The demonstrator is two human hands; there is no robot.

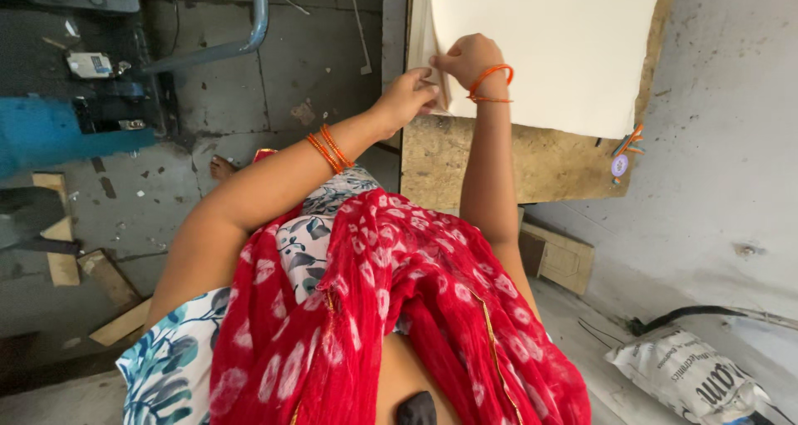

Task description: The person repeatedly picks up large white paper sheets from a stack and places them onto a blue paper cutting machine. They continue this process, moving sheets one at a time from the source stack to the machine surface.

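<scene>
A large white sheet (549,42) lies on a worn wooden board (499,163). My left hand (406,99) pinches the sheet's near left edge; orange bangles (330,149) sit on that wrist. My right hand (468,59) rests on the same edge just beyond it, fingers curled on the paper, with an orange bangle (490,82) on the wrist. The two hands nearly touch. A red patterned scarf (399,308) hangs over my front at the bottom of the view.
On the grey floor to the left are a blue machine (50,134), a bent metal pipe (241,34), wood offcuts (62,242) and my bare foot (221,168). A wooden block (559,257), a black cable (690,315) and a white sack (690,375) lie at the lower right.
</scene>
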